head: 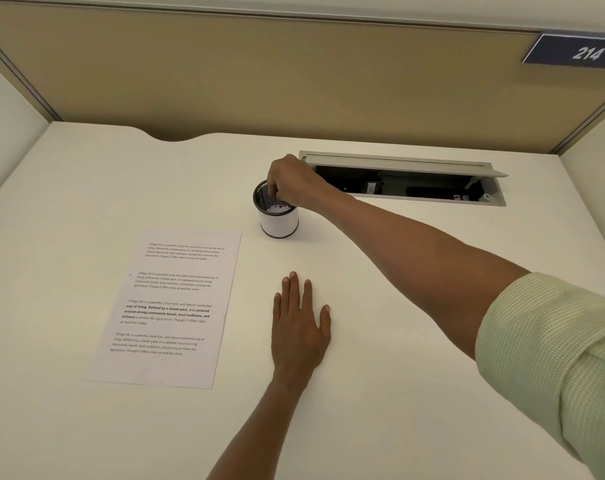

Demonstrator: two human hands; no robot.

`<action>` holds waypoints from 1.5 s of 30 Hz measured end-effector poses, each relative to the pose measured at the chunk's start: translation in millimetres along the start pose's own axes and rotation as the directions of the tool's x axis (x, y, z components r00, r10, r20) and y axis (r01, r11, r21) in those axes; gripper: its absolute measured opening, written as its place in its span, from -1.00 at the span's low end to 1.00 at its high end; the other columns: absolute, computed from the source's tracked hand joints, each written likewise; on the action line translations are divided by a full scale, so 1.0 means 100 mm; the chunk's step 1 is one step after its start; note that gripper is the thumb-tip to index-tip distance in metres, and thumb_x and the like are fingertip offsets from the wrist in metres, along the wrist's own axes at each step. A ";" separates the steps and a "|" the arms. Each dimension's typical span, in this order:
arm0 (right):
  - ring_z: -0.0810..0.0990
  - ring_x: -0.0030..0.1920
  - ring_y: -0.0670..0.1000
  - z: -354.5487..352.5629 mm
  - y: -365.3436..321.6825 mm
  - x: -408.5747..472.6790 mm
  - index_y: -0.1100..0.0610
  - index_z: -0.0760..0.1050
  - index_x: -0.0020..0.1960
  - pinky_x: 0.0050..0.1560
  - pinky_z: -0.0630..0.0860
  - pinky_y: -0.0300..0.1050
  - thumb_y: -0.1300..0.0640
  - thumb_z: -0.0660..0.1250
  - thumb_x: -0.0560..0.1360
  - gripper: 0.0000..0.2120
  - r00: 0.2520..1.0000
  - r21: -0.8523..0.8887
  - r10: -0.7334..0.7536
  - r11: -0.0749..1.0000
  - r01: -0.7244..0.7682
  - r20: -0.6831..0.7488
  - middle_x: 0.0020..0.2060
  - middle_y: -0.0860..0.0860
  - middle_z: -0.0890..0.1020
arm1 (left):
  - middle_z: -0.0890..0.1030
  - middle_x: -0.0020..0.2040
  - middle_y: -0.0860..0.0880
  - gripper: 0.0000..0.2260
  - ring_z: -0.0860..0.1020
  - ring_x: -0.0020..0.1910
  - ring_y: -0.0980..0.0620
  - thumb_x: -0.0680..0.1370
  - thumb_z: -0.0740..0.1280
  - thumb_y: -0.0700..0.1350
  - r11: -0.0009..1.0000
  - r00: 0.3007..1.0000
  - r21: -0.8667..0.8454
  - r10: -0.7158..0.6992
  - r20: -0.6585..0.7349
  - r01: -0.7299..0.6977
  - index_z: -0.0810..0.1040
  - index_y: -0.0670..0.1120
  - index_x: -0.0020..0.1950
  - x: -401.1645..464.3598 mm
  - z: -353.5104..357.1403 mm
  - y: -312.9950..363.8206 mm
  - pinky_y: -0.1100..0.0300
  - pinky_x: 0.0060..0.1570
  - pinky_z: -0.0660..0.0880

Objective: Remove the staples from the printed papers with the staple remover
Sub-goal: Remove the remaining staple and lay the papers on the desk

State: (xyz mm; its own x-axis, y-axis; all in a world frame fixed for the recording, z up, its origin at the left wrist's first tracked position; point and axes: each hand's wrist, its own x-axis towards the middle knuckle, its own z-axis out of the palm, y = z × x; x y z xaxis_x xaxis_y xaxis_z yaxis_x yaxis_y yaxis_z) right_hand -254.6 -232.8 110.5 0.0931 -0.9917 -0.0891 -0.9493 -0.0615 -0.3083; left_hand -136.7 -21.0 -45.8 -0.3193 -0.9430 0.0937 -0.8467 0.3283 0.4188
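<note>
The printed papers point(169, 306) lie flat on the white desk point(86, 188), left of centre, text facing up. A small staple mark shows at their left edge. My left hand point(299, 323) rests flat on the desk just right of the papers, fingers spread, holding nothing. My right hand point(294, 183) reaches over a black mesh cup with a white sleeve point(279, 221) behind the papers, fingertips dipped into its mouth. What the fingers pinch inside the cup is hidden. No staple remover shows in view.
An open cable tray point(408, 185) with a raised grey lid is cut into the desk at the back right. Tan partition walls point(294, 81) enclose the desk; a blue sign reading 214 point(578, 51) hangs at top right.
</note>
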 end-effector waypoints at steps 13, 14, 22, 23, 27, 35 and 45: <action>0.62 -0.14 0.14 0.01 -0.01 -0.06 0.25 0.64 -0.17 -0.37 0.39 -0.20 0.50 0.16 0.31 -0.67 0.996 -0.026 -0.086 0.996 0.085 -0.013 -0.13 0.15 0.66 | 0.14 0.64 -0.12 -0.46 0.06 0.63 -0.06 0.66 0.10 0.13 1.000 1.000 0.002 -0.004 0.006 0.004 0.30 -0.11 0.57 0.01 0.00 0.01 0.02 0.59 0.05; 0.62 -0.13 0.15 0.02 -0.02 -0.06 0.24 0.63 -0.18 -0.32 0.45 -0.17 0.47 0.17 0.32 -0.70 0.995 -0.037 -0.090 0.995 0.088 -0.037 -0.14 0.14 0.66 | 0.13 0.64 -0.12 -0.46 0.05 0.63 -0.06 0.66 0.10 0.13 1.000 1.000 0.004 -0.004 0.009 0.004 0.29 -0.11 0.58 0.01 0.00 0.01 0.02 0.59 0.04; 0.60 -0.06 0.13 0.07 0.00 -0.10 0.24 0.62 -0.14 -0.15 0.55 -0.05 0.49 0.18 0.30 -0.68 0.984 -0.033 -0.153 0.988 0.150 -0.090 -0.09 0.11 0.66 | 0.14 0.64 -0.12 -0.46 0.06 0.63 -0.07 0.66 0.11 0.13 1.000 1.000 0.005 -0.002 0.008 0.002 0.29 -0.11 0.57 0.01 -0.02 0.01 0.04 0.58 0.01; 0.60 -0.07 0.14 0.07 0.00 -0.10 0.24 0.62 -0.14 -0.15 0.55 -0.04 0.50 0.18 0.29 -0.68 0.983 -0.030 -0.151 0.988 0.148 -0.102 -0.10 0.11 0.66 | 0.13 0.64 -0.12 -0.46 0.06 0.63 -0.06 0.66 0.10 0.13 1.000 1.000 0.005 -0.002 0.011 0.002 0.29 -0.11 0.57 0.00 -0.02 0.01 0.04 0.58 0.01; 0.59 -0.09 0.10 0.10 0.00 -0.12 0.23 0.62 -0.16 -0.15 0.51 -0.06 0.37 0.24 0.40 -0.81 0.969 0.002 -0.151 0.988 0.155 -0.197 -0.18 0.07 0.68 | 0.12 0.64 -0.12 -0.46 0.04 0.64 -0.05 0.66 0.10 0.13 1.000 1.000 0.002 -0.005 0.014 0.005 0.29 -0.10 0.58 0.00 -0.02 0.01 0.05 0.59 -0.01; 0.62 -0.13 -0.01 0.10 0.07 -0.27 0.27 0.67 -0.13 -0.08 0.45 -0.27 0.42 0.28 0.38 -0.78 0.941 0.373 -0.005 0.917 0.140 -0.339 -0.16 0.10 0.71 | 0.15 0.63 -0.13 -0.47 0.07 0.63 -0.07 0.65 0.13 0.12 1.000 1.000 -0.003 0.002 0.010 -0.002 0.31 -0.11 0.57 0.00 -0.01 0.01 0.02 0.58 0.04; 0.62 -0.17 -0.09 0.14 0.43 -0.86 0.26 0.68 -0.14 -0.07 0.49 -0.40 0.40 0.36 0.40 -0.85 0.851 0.540 0.217 0.837 0.090 -0.478 -0.19 0.08 0.72 | 0.14 0.64 -0.12 -0.45 0.06 0.63 -0.07 0.65 0.10 0.13 1.000 1.000 0.000 0.008 0.019 -0.008 0.29 -0.11 0.57 0.01 -0.02 -0.01 0.01 0.59 0.06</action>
State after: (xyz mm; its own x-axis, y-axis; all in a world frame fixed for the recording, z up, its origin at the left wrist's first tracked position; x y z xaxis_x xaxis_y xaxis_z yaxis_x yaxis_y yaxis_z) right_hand -299.4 -148.9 91.3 -0.2704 -0.9114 0.3102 -0.6242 -0.0793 -0.7772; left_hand -135.7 -21.8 -44.6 -0.3342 -0.9391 0.0795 -0.8443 0.3358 0.4176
